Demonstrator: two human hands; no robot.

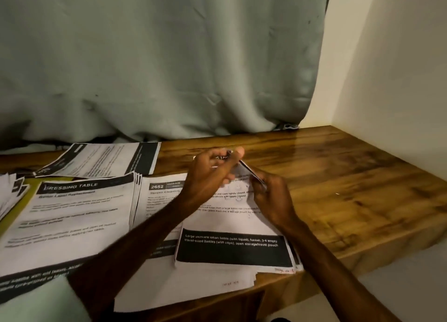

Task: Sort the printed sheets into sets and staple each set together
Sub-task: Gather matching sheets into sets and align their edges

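Sheets [229, 225] stacked nearest me run lengthwise away, their far end curled up between my left hand [212, 170], pinching its corner, and my right hand [273, 200], gripping the edge.

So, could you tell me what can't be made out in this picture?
Head view: top of the skincare set, covered by the left hand and right hand gripping it; blur hides whether a stapler is there.
Head view: most of the 2652 sheet, under the left forearm and the skincare set.
Head view: the pile at the left, cut off by the frame edge.
Head view: small print on the Dressing Table sheet, blurred.
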